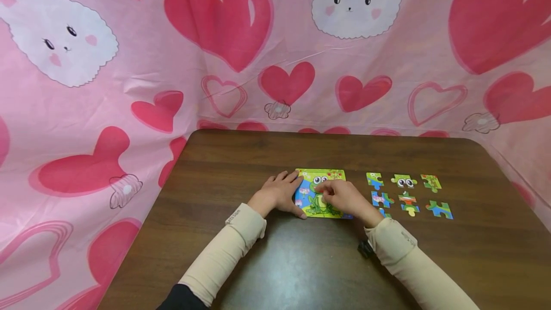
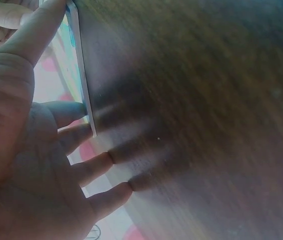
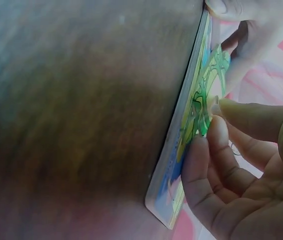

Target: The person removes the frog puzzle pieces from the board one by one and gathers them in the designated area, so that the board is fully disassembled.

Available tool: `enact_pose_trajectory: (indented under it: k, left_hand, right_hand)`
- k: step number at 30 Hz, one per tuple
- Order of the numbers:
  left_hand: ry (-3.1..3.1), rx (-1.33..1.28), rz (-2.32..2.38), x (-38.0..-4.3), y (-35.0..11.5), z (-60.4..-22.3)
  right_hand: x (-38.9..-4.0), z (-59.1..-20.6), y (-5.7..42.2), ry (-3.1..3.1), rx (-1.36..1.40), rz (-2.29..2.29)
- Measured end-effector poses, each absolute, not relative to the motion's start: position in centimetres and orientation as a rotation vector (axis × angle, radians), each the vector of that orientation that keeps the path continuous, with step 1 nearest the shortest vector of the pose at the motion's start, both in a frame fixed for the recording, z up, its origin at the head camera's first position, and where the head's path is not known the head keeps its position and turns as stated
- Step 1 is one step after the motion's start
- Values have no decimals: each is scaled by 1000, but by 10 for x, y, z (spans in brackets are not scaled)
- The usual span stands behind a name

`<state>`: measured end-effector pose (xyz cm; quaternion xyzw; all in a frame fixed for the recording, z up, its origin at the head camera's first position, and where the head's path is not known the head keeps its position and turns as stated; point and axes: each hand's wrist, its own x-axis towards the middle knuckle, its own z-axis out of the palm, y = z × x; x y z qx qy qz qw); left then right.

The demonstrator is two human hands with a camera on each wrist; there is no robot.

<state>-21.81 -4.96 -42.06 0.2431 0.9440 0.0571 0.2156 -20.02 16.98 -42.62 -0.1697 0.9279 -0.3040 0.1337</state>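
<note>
A frog jigsaw puzzle [image 1: 317, 210] in a flat square tray lies on the table, its picture green, yellow and blue. My left hand [image 1: 280, 193] steadies its left edge, fingers spread and straight, thumb at the near left corner. In the left wrist view two fingertips touch the tray's side [image 2: 85, 90], while the others rest on the table. Over the puzzle's right half is my right hand [image 1: 344, 196]. The right wrist view shows its thumb and fingers pinching a green puzzle piece [image 3: 201, 107], tilted up from the puzzle. The fingers partly hide that piece.
Right of the puzzle lie several loose pieces, among them an eyes piece [image 1: 403, 181], a red-flower piece [image 1: 431, 183] and a blue-green piece [image 1: 441, 209]. A small black object [image 1: 365, 249] sits beside the right sleeve. Pink heart-printed cloth [image 1: 301, 51] hangs behind the table [image 1: 241, 157].
</note>
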Motion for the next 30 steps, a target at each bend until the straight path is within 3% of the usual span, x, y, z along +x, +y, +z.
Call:
enact_pose_trajectory:
  k: [15, 30]
  left_hand:
    - [2609, 667, 172, -217, -50, -418]
    - [2616, 659, 152, -217, -49, -420]
  right_hand:
    - [-196, -428, 173, 2639, -595, -925]
    - [-201, -425, 188, 2249, -408, -1341]
